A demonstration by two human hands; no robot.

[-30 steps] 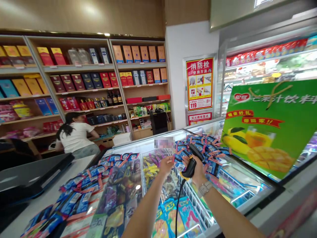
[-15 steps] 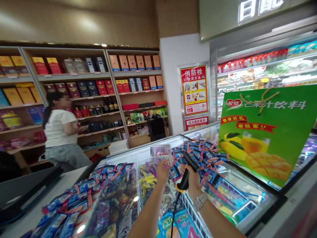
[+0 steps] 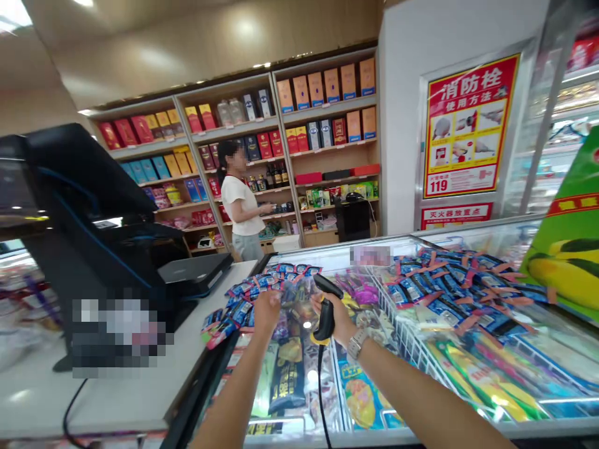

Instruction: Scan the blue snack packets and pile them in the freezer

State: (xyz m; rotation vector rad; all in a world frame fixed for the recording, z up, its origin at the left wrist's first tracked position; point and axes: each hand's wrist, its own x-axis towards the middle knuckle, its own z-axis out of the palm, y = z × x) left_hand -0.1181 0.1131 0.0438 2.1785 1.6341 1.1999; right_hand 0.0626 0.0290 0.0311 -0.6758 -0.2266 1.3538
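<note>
My right hand (image 3: 340, 324) is wrapped round the handle of a black barcode scanner (image 3: 324, 315) with a yellow base. Its cable hangs down over the glass top of the chest freezer. The scanner's head tilts up and to the left. My left hand (image 3: 267, 307) is closed in front of the left pile of blue packets (image 3: 241, 305); what its fingers hold, if anything, is hidden. On the freezer's right half lies a larger spread of blue and pink packets (image 3: 449, 280).
A black checkout terminal (image 3: 93, 231) stands on a white counter (image 3: 28, 399) at left. Bagged goods fill the freezer's wire baskets (image 3: 407, 340). A green mango-drink box (image 3: 571, 212) stands at right. A person (image 3: 241, 206) stands by the shelves (image 3: 327, 112) behind.
The view has turned left, bringing the terminal in. Both hands, with the scanner, have gone from the right spread of packets to the left side of the freezer.
</note>
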